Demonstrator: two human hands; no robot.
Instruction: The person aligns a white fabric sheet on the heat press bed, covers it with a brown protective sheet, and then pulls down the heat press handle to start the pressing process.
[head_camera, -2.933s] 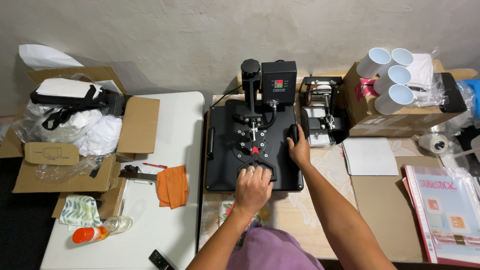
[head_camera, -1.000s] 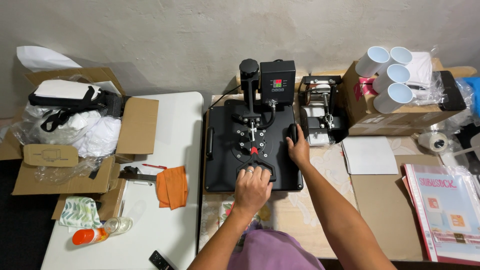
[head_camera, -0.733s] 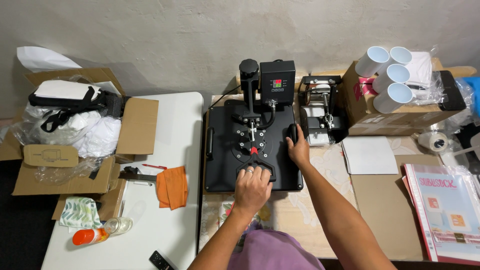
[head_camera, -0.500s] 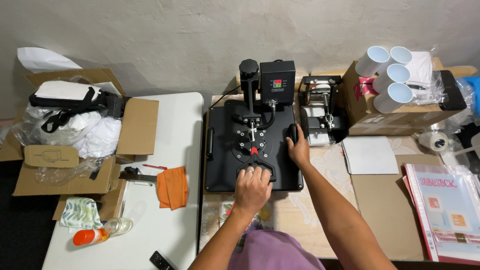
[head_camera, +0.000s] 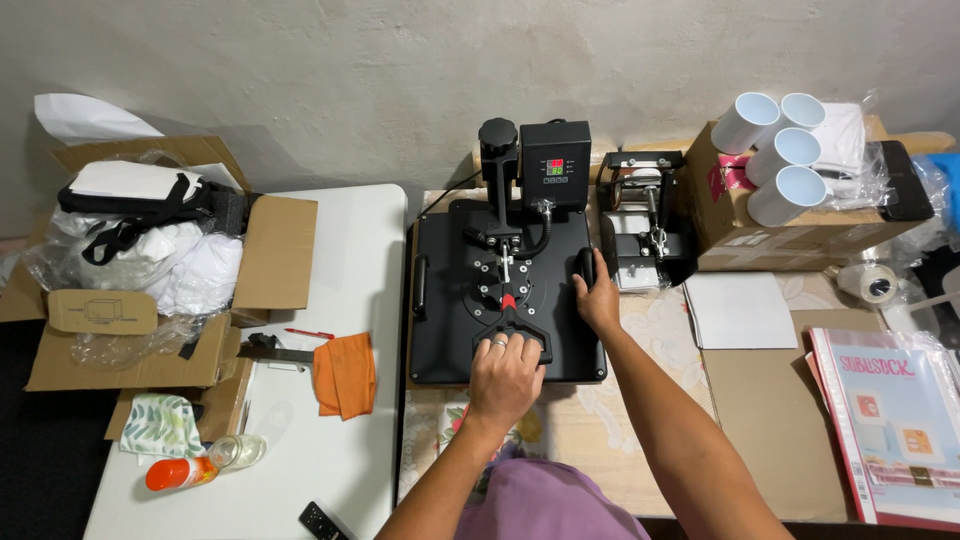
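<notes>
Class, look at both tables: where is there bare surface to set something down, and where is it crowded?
Bare: the white table between cardboard box and heat press; the brown sheet below the white paper. Crowded: around the mugs and box.

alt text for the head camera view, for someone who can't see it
A person's left hand grips the front handle of a black heat press while the right hand holds its right side. White mugs sit on a cardboard box at right.

heat press (head_camera: 505, 290) | black, flat, platen closed | upright control box at back | on patterned tabletop
</notes>
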